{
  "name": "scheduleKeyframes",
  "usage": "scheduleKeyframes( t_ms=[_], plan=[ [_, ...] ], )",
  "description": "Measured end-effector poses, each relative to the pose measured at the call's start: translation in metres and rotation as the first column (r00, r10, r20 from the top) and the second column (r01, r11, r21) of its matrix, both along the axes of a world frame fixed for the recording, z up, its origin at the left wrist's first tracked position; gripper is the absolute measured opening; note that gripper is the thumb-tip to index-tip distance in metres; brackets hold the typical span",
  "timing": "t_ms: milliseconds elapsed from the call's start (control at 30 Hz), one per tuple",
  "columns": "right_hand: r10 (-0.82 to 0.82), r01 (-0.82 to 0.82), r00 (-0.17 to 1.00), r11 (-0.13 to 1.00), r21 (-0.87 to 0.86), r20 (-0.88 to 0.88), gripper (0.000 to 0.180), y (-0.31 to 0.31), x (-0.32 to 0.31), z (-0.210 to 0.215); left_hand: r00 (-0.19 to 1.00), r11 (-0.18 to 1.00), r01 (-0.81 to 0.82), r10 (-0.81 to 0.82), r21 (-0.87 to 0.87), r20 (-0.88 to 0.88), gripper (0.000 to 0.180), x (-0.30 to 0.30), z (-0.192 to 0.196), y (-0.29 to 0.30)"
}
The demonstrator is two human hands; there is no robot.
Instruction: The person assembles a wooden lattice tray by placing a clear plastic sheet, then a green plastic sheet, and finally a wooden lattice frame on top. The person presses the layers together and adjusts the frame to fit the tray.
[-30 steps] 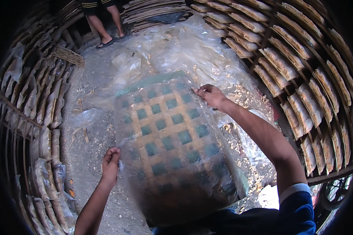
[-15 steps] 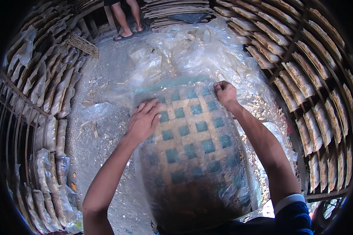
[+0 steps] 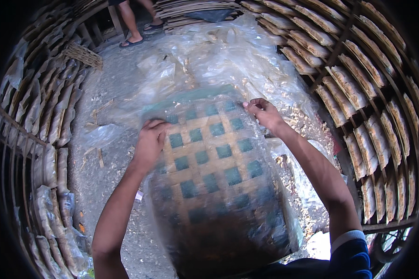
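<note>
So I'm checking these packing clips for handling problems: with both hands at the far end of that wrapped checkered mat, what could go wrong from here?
The clear plastic wrap looks thin; the right hand pinches it at the top corner of the woven checkered mat and might tear it. The left hand only presses flat, so the mat could slide. Loose plastic sheets and wood scraps on the floor could snag or trip.

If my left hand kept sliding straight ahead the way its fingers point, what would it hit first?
Probably the far edge of the plastic-wrapped woven mat under the left hand, then the crumpled clear plastic sheets on the floor beyond. Depth is hard to judge.
</note>
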State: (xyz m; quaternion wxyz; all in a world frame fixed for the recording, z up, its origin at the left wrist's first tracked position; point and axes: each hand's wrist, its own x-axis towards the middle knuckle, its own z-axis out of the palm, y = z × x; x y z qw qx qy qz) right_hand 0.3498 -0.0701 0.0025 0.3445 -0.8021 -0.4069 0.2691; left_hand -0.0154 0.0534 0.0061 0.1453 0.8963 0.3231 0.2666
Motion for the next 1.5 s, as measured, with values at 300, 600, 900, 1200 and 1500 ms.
scheduleKeyframes(
  t_ms=[300, 600, 900, 1200, 1500],
  plan=[
    [-0.042, 0.073, 0.970, 0.990, 0.123, -0.239, 0.034, -0.004, -0.001, -0.027, 0.955, 0.970, -0.225, 0.237, -0.088, 0.177, 0.022, -0.013, 0.000, 0.025],
    [-0.154, 0.163, 0.985, 0.977, -0.140, 0.073, 0.037, -0.004, 0.052, -0.054, 0.768, 0.830, -0.535, 0.556, 0.160, -0.317, 0.030, -0.098, -0.005, 0.069],
    [0.043, -0.056, 0.994, 0.991, 0.125, 0.105, 0.056, 0.013, -0.020, -0.002, 0.932, 0.974, 0.225, -0.222, -0.023, -0.287, 0.057, 0.046, 0.010, 0.017],
    [0.089, -0.110, 0.990, 0.974, 0.197, 0.112, 0.047, 0.014, -0.027, -0.021, 0.710, 0.822, -0.568, 0.471, -0.031, -0.523, 0.078, -0.073, -0.004, 0.125],
    [0.119, -0.202, 0.910, 0.964, 0.174, 0.398, 0.050, -0.030, -0.021, 0.034, 0.965, 0.969, -0.219, 0.198, -0.114, -0.171, 0.052, -0.084, 0.005, -0.007]
  ],
)
